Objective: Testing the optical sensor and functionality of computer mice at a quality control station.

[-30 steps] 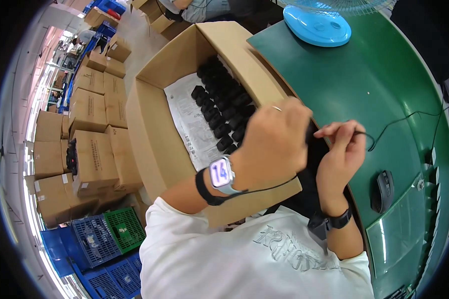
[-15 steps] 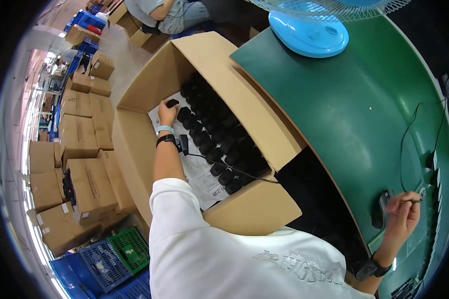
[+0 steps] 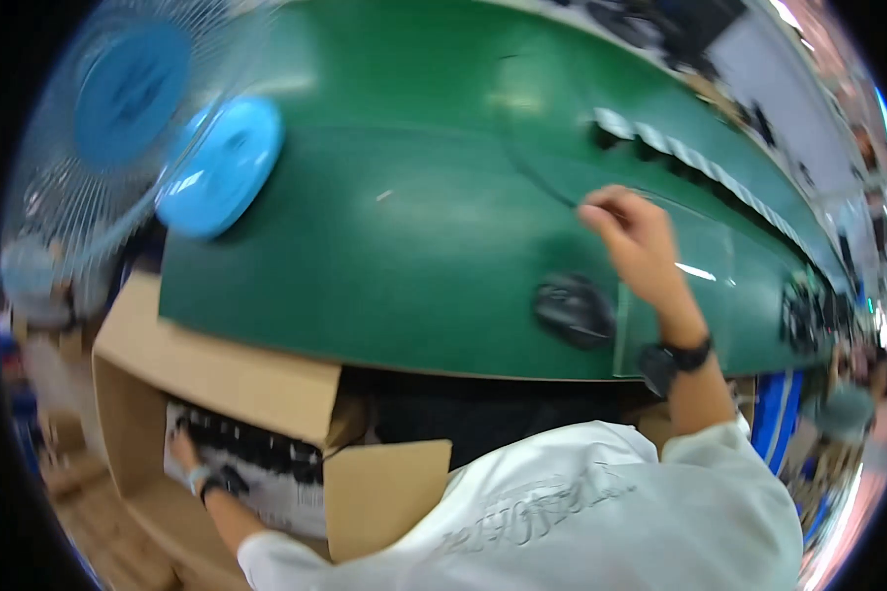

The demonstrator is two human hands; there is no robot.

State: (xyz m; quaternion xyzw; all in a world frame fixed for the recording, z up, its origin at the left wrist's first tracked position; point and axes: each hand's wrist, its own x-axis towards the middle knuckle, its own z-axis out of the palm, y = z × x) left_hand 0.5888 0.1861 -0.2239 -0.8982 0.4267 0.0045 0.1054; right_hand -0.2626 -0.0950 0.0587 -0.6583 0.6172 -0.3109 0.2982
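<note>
My right hand is over the green table, its thumb and fingers pinched on the end of a thin dark cable. A black computer mouse lies on the table just below and to the left of that hand. Down at the lower left, my left hand reaches into an open cardboard box. Inside it, rows of black rounded pieces rest on white printed sheets. That hand is beside the end of the rows, small and smeared, so its fingers do not show clearly.
A clear sheet lies under my right forearm. Behind it runs a row of white-topped black pieces. A fan with a blue base stands at the table's left end. Black items lie at the far right.
The view has swung to the right, bringing the table to the middle and the box to the lower left. Earlier, my left hand held a black piece in the box; my right hand keeps its pinch.
</note>
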